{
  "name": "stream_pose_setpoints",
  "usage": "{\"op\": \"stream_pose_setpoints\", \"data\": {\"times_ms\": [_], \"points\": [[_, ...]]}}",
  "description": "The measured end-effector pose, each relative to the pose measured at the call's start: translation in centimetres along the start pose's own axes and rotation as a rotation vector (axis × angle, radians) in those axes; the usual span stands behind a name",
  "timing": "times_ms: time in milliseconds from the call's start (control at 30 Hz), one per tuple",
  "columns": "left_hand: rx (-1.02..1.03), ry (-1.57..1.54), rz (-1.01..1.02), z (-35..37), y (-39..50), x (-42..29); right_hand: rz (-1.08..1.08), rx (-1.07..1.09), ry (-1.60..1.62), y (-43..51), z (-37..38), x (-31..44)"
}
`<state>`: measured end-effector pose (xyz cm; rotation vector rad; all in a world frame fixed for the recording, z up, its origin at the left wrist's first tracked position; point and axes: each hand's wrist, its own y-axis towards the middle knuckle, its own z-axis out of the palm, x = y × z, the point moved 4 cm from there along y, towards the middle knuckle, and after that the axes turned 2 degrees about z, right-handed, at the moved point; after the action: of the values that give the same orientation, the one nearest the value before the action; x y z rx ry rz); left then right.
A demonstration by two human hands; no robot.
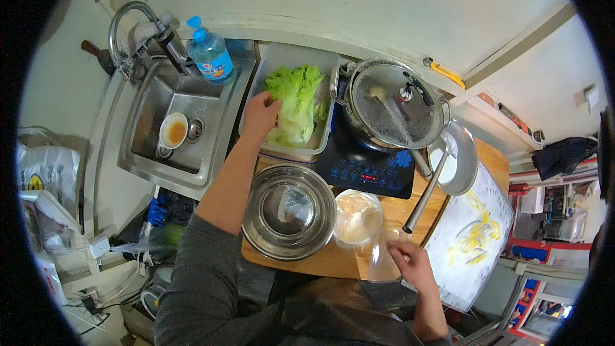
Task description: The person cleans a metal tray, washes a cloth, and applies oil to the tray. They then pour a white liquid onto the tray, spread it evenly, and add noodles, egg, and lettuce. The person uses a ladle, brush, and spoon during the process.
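Observation:
My left hand [263, 114] is at the left side of a translucent plastic bin [276, 55], its fingertips at the edge of the green lettuce [294, 110] lying inside; whether they grip a leaf is unclear. At the front edge of the wooden board [355, 264], my right hand [408, 262] pinches the rim of a clear plastic container [382, 264]. Between my hands stand a steel bowl [289, 211] and a white bowl with pale contents [358, 218]. A long metal handle [427, 197] reaches from a steel pan toward my right hand.
A lidded steel pot [396, 106] stands on a lit induction cooker [365, 170]. Behind it to the right is a steel pan [463, 168] of white powder. A floury tray [471, 245] holds yellow strands. At left, a steel sink [144, 154] contains a small bowl [173, 131], beside a detergent bottle [211, 58].

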<state>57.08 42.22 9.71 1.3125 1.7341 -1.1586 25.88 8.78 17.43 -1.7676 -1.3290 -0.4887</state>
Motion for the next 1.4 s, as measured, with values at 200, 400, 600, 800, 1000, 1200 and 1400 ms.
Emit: {"op": "stream_pose_setpoints", "data": {"times_ms": [200, 400, 600, 800, 1000, 1200, 1400], "points": [[0.018, -0.445, -0.037, 0.5, -3.6, 0.7, -0.107, -0.007, 0.284, 20.7, 9.8, 13.6], [-0.055, -0.616, -0.137, -0.3, -3.5, 2.4, 0.077, 0.039, 0.605, 26.9, 14.2, 15.7], [-0.044, -0.401, 0.007, -1.6, -4.5, 0.0, 0.005, 0.142, 0.897, 24.3, 10.6, 17.4], [0.143, -0.78, 0.079, -1.0, -7.2, -6.8, -0.042, 0.173, 1.037, 22.3, 9.7, 19.7], [0.179, -0.545, 0.204, 2.6, -13.2, -10.7, -0.389, 0.029, 1.023, 12.4, 4.3, 16.2], [0.706, -0.986, -0.019, 14.2, -24.7, -12.3, -0.307, -0.196, 1.036, 0.7, -3.3, 5.7], [0.923, -0.796, -0.058, 28.6, -37.1, -12.5, -0.302, -0.482, 0.857, -11.7, -11.9, -8.3]]}}
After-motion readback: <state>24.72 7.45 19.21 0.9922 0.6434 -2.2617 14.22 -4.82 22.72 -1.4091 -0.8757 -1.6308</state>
